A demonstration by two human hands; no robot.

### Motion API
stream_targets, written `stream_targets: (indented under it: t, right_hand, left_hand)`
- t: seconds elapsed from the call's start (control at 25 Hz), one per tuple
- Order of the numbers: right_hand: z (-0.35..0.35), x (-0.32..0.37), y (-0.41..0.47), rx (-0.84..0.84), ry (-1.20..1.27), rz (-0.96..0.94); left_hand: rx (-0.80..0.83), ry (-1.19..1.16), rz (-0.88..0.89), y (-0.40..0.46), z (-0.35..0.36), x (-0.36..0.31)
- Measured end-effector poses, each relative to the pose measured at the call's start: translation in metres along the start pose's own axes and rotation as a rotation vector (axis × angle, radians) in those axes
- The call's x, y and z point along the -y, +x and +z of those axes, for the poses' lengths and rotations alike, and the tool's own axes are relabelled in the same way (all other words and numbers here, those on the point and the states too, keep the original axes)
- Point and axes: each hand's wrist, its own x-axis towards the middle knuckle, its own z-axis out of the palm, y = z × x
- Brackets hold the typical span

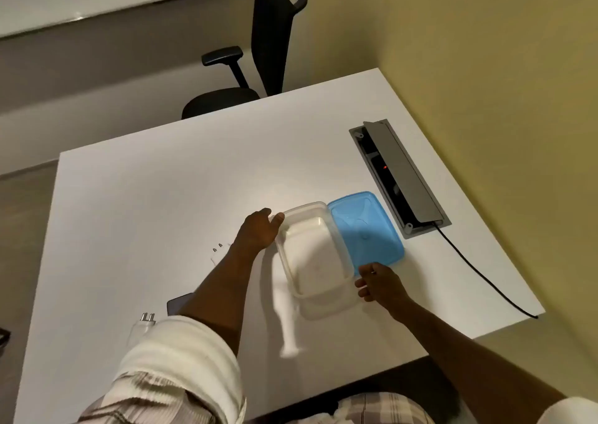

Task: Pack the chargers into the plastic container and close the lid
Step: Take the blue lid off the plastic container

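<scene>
A clear plastic container [315, 255] stands open and empty on the white table [161, 197]. My left hand [259, 229] grips its far left corner. My right hand [377, 283] holds its near right corner. The blue lid [367, 226] lies flat on the table, touching the container's right side. One white charger [217, 253] with its pins up lies left of my left forearm. Another white charger [145, 323] lies near my left elbow, partly hidden by my sleeve.
A dark phone [178, 304] lies partly under my left forearm. A grey socket box [399, 177] with its flap up sits at the table's right, and a black cable [479, 271] runs from it over the right edge. A black office chair [259, 51] stands behind the table.
</scene>
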Motion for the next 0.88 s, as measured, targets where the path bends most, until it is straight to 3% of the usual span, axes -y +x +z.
stream_targets:
  t: [0.48,0.72,0.88]
  right_hand:
    - [0.007,0.004,0.004,0.057,0.088,0.015]
    - [0.007,0.007,-0.002,0.034,0.117,-0.001]
    - [0.012,0.017,-0.004,0.016,0.050,-0.095]
  left_hand:
    - [0.081,-0.056,-0.070,0.011,0.002,-0.011]
    - [0.049,-0.060,-0.081,-0.009,-0.005,0.001]
    - [-0.003,-0.198,-0.164,-0.041,-0.012,0.026]
